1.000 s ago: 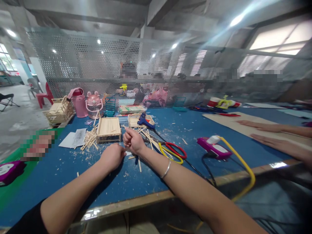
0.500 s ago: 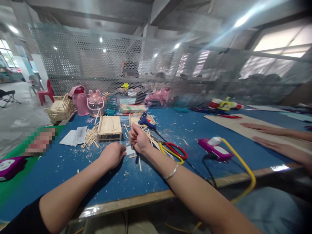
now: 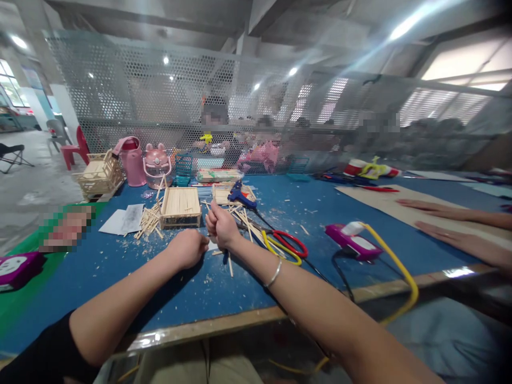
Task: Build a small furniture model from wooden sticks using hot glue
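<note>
Hiding part of the white paper (image 3: 213,247), apparently: left hand (image 3: 189,248) and right hand (image 3: 223,229), curled, grip closure impossible to tell.

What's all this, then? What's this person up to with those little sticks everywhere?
Someone is working bare-handed at a blue table. Their left hand and right hand are close together by a bit of white paper, fingers curled; what they grip is hidden. Beyond them stand a stick frame, loose sticks beside it, and a blue glue gun. To the right, another person's hands lie on a tan sheet.
</note>
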`<state>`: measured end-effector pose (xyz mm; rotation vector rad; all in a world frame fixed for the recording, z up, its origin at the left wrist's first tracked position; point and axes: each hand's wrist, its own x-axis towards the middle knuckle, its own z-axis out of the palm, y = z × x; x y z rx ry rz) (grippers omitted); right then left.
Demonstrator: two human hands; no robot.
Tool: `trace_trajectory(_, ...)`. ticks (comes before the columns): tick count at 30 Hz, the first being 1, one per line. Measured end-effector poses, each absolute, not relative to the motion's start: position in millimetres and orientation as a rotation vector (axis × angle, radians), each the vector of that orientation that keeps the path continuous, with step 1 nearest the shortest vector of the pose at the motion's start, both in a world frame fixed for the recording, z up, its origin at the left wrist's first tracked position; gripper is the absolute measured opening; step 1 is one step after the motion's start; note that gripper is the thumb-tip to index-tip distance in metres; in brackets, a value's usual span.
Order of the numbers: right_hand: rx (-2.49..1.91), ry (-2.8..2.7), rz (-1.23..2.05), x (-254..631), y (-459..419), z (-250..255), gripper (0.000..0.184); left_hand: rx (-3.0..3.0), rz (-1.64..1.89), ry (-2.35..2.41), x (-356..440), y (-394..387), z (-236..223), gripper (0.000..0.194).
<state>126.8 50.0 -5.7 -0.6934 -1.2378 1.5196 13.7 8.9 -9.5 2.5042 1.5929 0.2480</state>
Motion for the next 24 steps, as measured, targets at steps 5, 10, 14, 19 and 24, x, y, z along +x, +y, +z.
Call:
trace_trajectory(5,-0.709,-1.293,1.454,125,49,-6,0.057,2.476,0.180,1.612,14,11,-9,0.026)
trace_trajectory(10,-0.748,-1.235,1.452,124,50,-6,0.055,2.472,0.203,1.587,13,13,-8,0.027)
trace_trajectory(14,-0.723,-1.213,1.487,125,50,-9,0.052,2.466,0.190,1.569,13,14,-8,0.026)
trace_trajectory(19,-0.692,-1.142,1.504,127,51,-7,0.054,2.475,0.280,1.561,11,10,-9,0.022)
trace_trajectory(24,-0.506,-1.093,1.632,137,47,4,0.055,2.412,0.563,1.499,10,5,-6,0.023)
